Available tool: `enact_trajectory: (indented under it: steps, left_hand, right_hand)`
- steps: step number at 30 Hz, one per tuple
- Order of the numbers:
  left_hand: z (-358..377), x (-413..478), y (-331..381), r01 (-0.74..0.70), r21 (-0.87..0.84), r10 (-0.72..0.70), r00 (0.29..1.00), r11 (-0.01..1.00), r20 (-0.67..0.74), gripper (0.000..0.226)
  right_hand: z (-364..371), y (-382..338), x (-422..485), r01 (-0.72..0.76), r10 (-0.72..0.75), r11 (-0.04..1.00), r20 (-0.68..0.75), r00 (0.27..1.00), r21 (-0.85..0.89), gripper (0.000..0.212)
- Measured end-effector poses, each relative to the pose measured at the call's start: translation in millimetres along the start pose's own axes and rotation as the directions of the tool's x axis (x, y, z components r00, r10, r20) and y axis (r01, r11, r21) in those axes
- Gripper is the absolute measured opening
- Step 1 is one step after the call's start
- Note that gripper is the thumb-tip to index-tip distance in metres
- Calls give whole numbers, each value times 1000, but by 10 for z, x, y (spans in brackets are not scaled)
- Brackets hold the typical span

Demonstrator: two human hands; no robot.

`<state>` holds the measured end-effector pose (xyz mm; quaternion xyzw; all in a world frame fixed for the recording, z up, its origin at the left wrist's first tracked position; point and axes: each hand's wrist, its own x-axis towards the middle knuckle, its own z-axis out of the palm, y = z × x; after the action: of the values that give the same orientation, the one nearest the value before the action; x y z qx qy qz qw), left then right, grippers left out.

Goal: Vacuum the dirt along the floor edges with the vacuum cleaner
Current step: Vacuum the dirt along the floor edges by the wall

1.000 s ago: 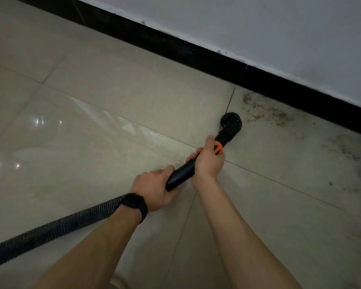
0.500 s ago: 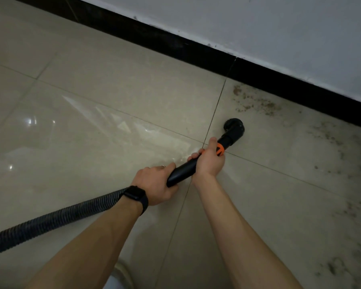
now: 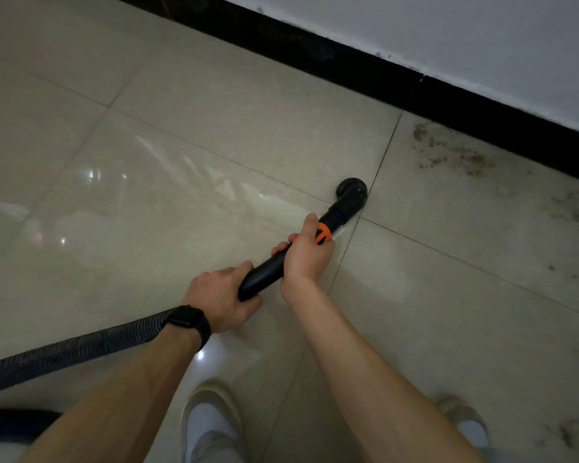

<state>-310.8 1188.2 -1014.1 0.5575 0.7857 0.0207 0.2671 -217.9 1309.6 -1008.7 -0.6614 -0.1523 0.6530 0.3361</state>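
Black vacuum pipe [image 3: 264, 274]: left hand [image 3: 219, 295] curled tight round back end, right hand [image 3: 306, 253] round front. Brush head [image 3: 350, 192] touched floor [image 3: 214, 111]; dirt [image 3: 455, 155] lay by far edge.

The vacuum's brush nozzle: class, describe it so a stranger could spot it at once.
Find the black skirting board, then the brown dirt patch below it. Left of the dirt, by a tile seam, sits the brush nozzle: round, black, angled off the wand past its orange collar.

Both forearms are extended forward and down. The left hand [image 3: 219, 297] is wrapped round the rear of the vacuum wand [image 3: 264, 275]; the right hand [image 3: 306, 255] is curled round it further forward, thumb apparently laid along it.
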Motion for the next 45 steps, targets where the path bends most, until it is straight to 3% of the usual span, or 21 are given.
enact_trajectory:
  steps: [5, 8, 18, 23, 31, 45]
  left_hand:
    - [-53, -518, -518, 182, -32, -183, 980, 983, -74, 28]
    - [-138, -637, -671, 250, -37, -252, 962, 968, -103, 26]
    - [-128, -7, -15, -41, 58, 38, 998, 998, 49, 32]
    - [-80, 421, 606, -114, 54, 110, 991, 992, 76, 31]
    - [85, 835, 1203, -132, 98, 132, 991, 986, 3, 33]
    - [200, 1043, 1226, -78, 23, 80, 994, 997, -76, 30]
  right_hand:
    - [391, 463, -404, -65, 86, 992, 199, 976, -112, 35]
    - [561, 530, -534, -98, 135, 983, 248, 959, -154, 31]
    - [-118, -37, -134, -16, 16, 999, -7, 1000, 32, 33]
    - [-433, -522, 275, 23, -16, 988, -43, 999, 152, 29]
    - [-691, -1004, 743, 34, -29, 979, -28, 999, 202, 28]
    - [-595, -1119, 983, 49, -53, 995, 49, 997, 86, 30]
